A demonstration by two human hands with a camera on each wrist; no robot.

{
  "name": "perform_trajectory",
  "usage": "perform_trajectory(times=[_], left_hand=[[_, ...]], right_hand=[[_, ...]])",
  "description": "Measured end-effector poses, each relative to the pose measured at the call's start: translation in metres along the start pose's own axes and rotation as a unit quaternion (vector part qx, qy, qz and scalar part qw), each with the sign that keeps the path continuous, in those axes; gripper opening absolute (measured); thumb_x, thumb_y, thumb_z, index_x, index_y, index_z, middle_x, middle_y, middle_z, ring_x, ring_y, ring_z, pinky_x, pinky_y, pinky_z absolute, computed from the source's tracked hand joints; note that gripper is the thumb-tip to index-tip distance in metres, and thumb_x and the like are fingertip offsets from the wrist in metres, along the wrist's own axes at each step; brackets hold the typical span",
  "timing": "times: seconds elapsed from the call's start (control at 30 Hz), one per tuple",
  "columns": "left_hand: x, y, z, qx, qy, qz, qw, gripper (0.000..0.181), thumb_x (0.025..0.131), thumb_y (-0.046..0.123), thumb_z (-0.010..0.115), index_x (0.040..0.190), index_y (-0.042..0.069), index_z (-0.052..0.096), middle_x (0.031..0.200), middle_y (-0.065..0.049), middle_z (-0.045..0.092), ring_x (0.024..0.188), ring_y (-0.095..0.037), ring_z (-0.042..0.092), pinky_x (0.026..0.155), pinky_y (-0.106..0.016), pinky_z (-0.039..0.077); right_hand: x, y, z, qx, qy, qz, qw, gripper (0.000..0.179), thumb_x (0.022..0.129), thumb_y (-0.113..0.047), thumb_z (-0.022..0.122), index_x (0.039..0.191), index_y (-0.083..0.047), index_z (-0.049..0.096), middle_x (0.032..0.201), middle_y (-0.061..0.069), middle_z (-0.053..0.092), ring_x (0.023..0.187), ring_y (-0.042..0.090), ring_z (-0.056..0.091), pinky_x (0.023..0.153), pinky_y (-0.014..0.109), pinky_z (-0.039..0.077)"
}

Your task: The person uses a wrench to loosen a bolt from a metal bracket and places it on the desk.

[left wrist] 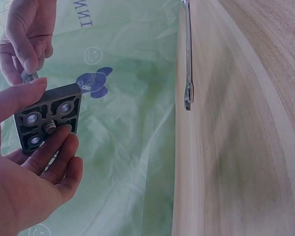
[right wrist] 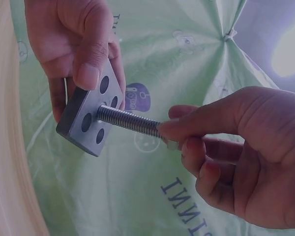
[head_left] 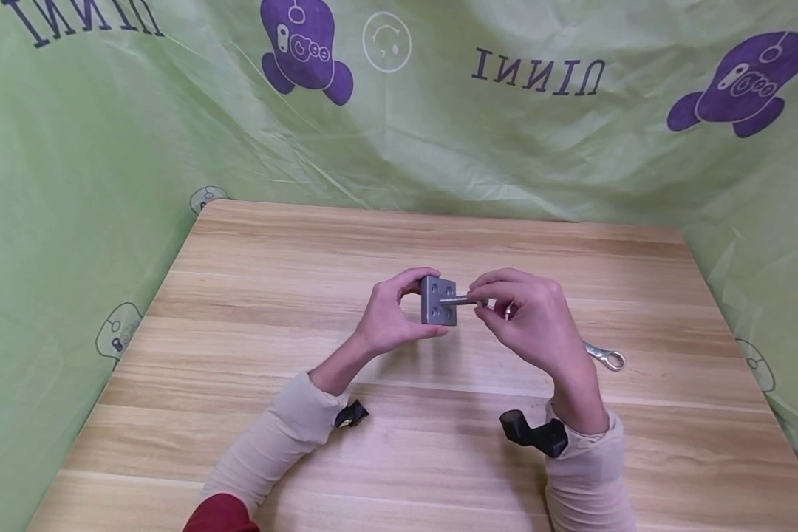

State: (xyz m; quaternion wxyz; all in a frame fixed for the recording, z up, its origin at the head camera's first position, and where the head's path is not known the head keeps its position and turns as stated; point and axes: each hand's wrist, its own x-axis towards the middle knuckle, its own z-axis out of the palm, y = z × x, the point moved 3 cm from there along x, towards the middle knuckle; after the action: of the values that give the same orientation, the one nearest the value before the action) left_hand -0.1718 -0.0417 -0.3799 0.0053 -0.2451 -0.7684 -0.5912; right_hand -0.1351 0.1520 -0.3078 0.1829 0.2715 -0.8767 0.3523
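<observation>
My left hand (head_left: 390,314) grips a square grey metal plate (head_left: 438,301) by its edges, above the table. Holes sit near the plate's corners, and a threaded bolt (right wrist: 130,121) stands out from its middle. In the left wrist view the bolt's threaded tip (left wrist: 49,127) pokes through the ribbed back of the plate (left wrist: 64,93). My right hand (head_left: 533,314) pinches the bolt's far end between thumb and fingers, which partly cover the head there. Behind the right wrist lies a combination wrench (head_left: 613,360) on the table, its other end hidden in the head view.
A wood-grain table (head_left: 273,310) spans the space under both hands. Green printed fabric (head_left: 425,148) hangs behind the table and along its sides. Black camera mounts (head_left: 533,434) are strapped at both wrists, over light sleeves.
</observation>
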Motion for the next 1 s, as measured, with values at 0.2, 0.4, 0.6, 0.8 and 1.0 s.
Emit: perform_trajectory(times=[0.2,0.4,0.6,0.8,1.0], left_hand=[[0.0003,0.0005,-0.0006,0.002,0.002,0.004,1.0,0.073,0.061,0.002,0.091,0.128,-0.002,0.06,0.114,-0.02,0.073,0.102,-0.032,0.07,0.103,-0.04,0.051],[0.0002,-0.0001,-0.0004,0.001,0.0,-0.001,1.0,0.074,0.062,0.002,0.09,0.129,-0.002,0.059,0.115,-0.02,0.073,0.102,-0.032,0.07,0.104,-0.042,0.05],[-0.0002,-0.0009,-0.0002,0.001,0.003,0.0,1.0,0.074,0.061,0.002,0.091,0.128,-0.001,0.06,0.113,-0.019,0.073,0.101,-0.031,0.07,0.104,-0.041,0.05],[-0.0002,-0.0017,0.0007,0.003,0.001,0.004,1.0,0.073,0.061,0.002,0.091,0.128,-0.001,0.06,0.114,-0.019,0.073,0.101,-0.031,0.07,0.102,-0.039,0.051],[-0.0001,-0.0019,0.0005,0.008,0.002,0.003,1.0,0.073,0.061,0.002,0.091,0.127,-0.001,0.06,0.114,-0.018,0.073,0.1,-0.031,0.07,0.103,-0.04,0.051]], right_hand=[[-0.0001,0.0021,-0.0039,0.012,0.011,0.066,0.9977,0.03,0.076,-0.004,0.085,0.104,-0.005,0.076,0.101,0.01,0.076,0.059,0.005,0.06,0.053,0.016,0.048],[0.0003,0.0061,-0.0057,-0.023,-0.045,0.204,0.9777,0.028,0.089,-0.031,0.075,0.108,-0.01,0.076,0.085,0.007,0.077,0.057,0.009,0.061,0.052,0.022,0.045],[-0.0001,0.0083,-0.0048,-0.054,-0.07,0.238,0.9672,0.027,0.09,-0.04,0.073,0.095,-0.015,0.079,0.067,-0.001,0.071,0.053,0.011,0.057,0.051,0.027,0.04],[0.0004,0.0065,-0.0039,-0.035,-0.054,0.202,0.9773,0.021,0.088,-0.032,0.076,0.09,-0.011,0.081,0.07,0.002,0.074,0.056,0.008,0.057,0.053,0.023,0.042],[-0.0002,0.005,-0.0036,-0.025,-0.028,0.153,0.9876,0.013,0.082,-0.019,0.082,0.092,-0.01,0.081,0.077,0.004,0.077,0.055,0.003,0.055,0.05,0.017,0.042]])
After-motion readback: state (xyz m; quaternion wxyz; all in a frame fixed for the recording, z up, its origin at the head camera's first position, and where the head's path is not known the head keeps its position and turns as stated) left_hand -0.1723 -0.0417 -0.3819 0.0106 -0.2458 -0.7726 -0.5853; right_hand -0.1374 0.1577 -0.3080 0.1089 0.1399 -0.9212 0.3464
